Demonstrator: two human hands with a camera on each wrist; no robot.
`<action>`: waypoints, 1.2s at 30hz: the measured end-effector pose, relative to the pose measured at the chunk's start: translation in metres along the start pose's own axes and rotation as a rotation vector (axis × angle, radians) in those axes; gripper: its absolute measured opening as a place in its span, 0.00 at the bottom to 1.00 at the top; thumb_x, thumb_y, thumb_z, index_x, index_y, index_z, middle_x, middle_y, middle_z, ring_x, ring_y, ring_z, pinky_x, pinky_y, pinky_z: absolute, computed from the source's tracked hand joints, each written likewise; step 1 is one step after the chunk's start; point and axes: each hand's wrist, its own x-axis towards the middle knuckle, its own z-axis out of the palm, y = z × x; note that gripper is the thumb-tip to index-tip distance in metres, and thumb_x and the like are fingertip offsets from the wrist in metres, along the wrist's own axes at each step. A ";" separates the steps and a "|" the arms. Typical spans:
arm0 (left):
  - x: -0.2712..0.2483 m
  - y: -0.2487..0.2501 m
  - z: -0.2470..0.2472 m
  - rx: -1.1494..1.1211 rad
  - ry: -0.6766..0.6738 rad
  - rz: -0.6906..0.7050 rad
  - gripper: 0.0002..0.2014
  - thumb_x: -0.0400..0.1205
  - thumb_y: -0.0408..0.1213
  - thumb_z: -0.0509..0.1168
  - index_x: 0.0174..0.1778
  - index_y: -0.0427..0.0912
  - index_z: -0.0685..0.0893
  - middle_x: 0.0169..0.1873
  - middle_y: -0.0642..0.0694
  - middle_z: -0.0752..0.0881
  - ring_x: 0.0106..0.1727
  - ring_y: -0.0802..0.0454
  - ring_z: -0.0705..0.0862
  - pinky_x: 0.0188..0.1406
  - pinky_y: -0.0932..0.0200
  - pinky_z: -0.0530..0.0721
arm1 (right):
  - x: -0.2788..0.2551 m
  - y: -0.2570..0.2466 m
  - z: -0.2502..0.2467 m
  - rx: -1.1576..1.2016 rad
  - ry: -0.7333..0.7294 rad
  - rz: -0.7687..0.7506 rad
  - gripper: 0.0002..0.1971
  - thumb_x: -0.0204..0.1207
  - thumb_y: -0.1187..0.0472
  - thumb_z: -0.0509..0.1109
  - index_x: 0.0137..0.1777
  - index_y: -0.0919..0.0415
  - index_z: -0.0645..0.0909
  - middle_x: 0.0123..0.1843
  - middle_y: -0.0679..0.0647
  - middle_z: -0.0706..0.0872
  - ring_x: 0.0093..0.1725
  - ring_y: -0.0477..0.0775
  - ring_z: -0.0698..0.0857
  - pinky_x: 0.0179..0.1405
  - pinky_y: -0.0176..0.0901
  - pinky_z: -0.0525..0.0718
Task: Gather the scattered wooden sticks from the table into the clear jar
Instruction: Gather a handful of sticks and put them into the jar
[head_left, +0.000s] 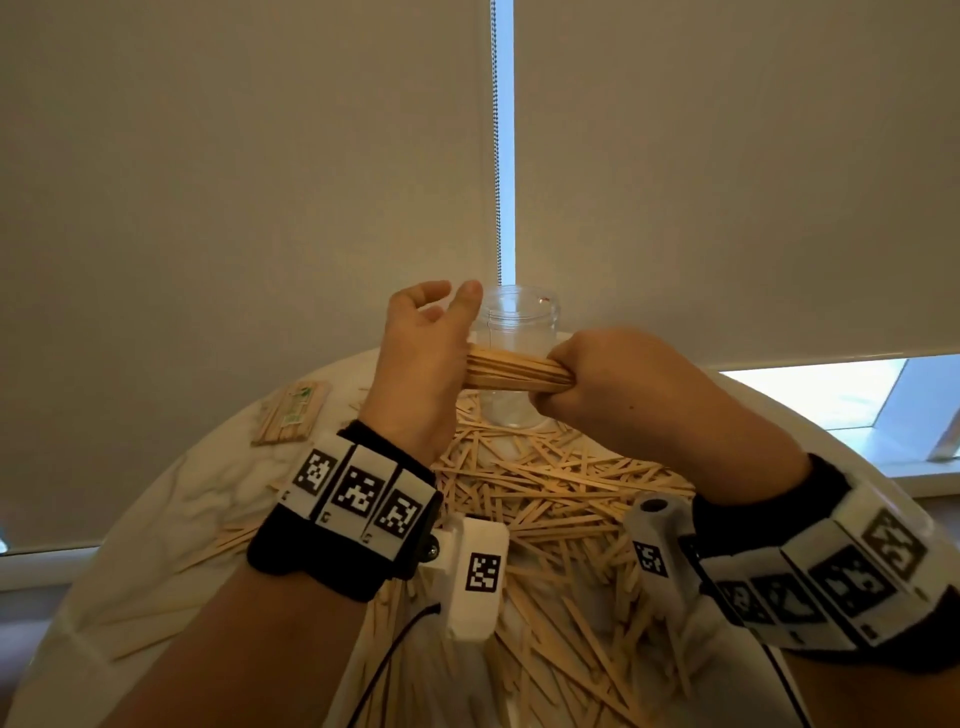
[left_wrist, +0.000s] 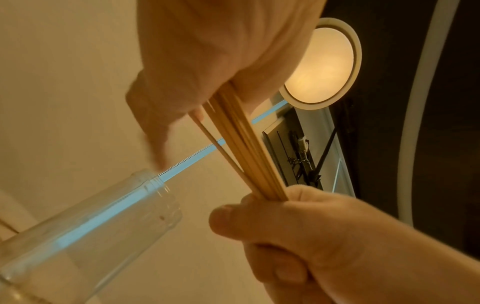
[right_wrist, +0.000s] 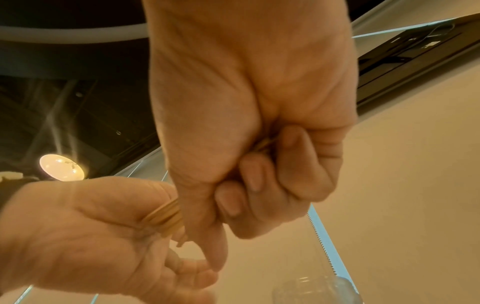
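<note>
One bundle of sticks (head_left: 511, 370) lies level between the hands: the right hand (head_left: 618, 387) has its fingers (right_wrist: 262, 174) curled tight round one end, while the left hand (head_left: 423, 353) presses its palm flat against the other end, fingers loose and spread — squaring the ends, by my judgement. The clear jar (head_left: 517, 332) stands upright just behind, with no sticks visible in it. Next, the bundle likely needs tipping upright and steering into the narrow mouth without splaying.

Only the head view shows the many loose sticks (head_left: 550, 499) heaped on the surface (head_left: 171, 499) and a wrapped packet (head_left: 291, 413) at its left. The left wrist view alone reveals one stick angling away from the bundle — a likely snag at the rim.
</note>
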 end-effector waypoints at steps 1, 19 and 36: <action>0.001 0.002 -0.002 0.025 0.013 -0.007 0.18 0.84 0.48 0.69 0.67 0.48 0.77 0.64 0.46 0.80 0.51 0.52 0.84 0.37 0.53 0.87 | 0.000 0.001 -0.002 0.013 0.005 -0.008 0.11 0.82 0.49 0.68 0.56 0.50 0.88 0.33 0.42 0.80 0.33 0.41 0.78 0.29 0.33 0.67; -0.015 -0.005 -0.001 0.441 -0.380 0.098 0.20 0.80 0.56 0.71 0.41 0.40 0.93 0.33 0.43 0.92 0.26 0.50 0.87 0.29 0.58 0.87 | 0.001 0.009 -0.009 -0.041 -0.160 0.148 0.09 0.79 0.52 0.69 0.42 0.55 0.86 0.31 0.50 0.82 0.28 0.47 0.78 0.27 0.37 0.70; 0.007 -0.026 -0.008 0.187 -0.329 -0.174 0.19 0.85 0.52 0.65 0.56 0.38 0.88 0.31 0.41 0.87 0.19 0.57 0.71 0.13 0.67 0.66 | 0.005 0.017 -0.012 0.032 0.181 -0.057 0.31 0.78 0.29 0.57 0.31 0.52 0.85 0.22 0.50 0.79 0.24 0.45 0.76 0.27 0.42 0.73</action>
